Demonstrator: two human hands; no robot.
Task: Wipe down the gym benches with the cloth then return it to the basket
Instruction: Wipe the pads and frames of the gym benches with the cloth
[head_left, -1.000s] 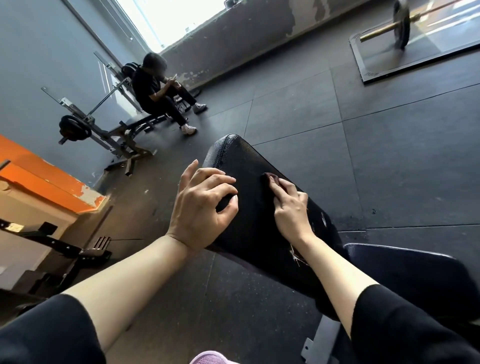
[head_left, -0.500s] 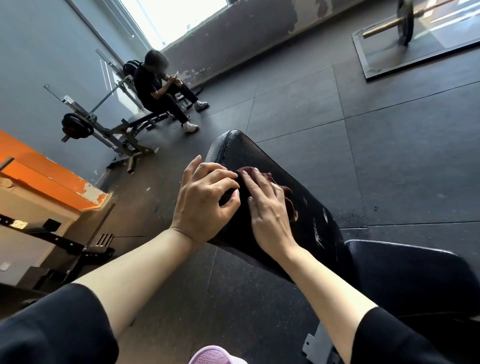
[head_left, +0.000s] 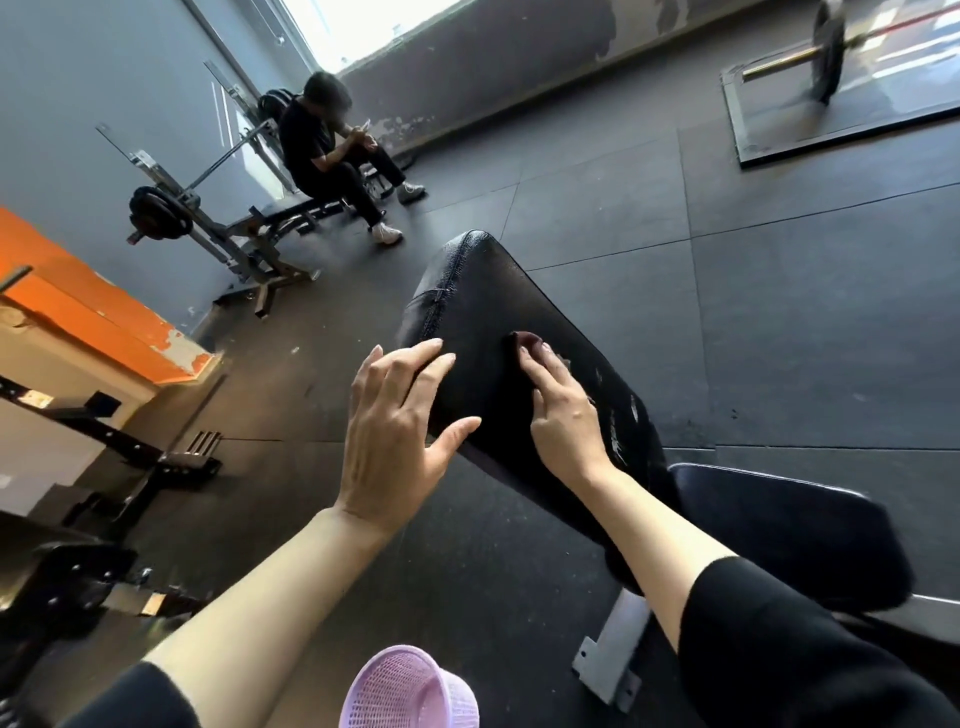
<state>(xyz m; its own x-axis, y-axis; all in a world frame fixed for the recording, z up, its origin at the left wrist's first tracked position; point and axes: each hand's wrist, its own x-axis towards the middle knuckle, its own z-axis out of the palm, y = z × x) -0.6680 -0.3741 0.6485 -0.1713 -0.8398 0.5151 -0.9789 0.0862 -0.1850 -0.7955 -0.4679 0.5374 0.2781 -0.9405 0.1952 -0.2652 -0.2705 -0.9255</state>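
A black padded bench backrest (head_left: 488, 322) slopes up and away from me, with its seat pad (head_left: 789, 530) at lower right. My right hand (head_left: 563, 410) presses a dark maroon cloth (head_left: 524, 340) flat against the pad; only a small edge of the cloth shows past my fingertips. My left hand (head_left: 395, 431) has its fingers straight and spread at the pad's left edge, thumb reaching toward the side. A lilac plastic basket (head_left: 410, 691) stands on the floor below my arms.
A person (head_left: 332, 156) sits on another bench (head_left: 270, 218) with a weight rack at the far left. A barbell (head_left: 826, 47) lies on a platform at the top right. Orange-topped wall and dark equipment frames (head_left: 104, 441) line the left. Black rubber floor tiles surround the bench.
My left hand has uncurled from gripping the pad's edge and now has its fingers spread. My right hand has slid the cloth back to the right and down the pad.
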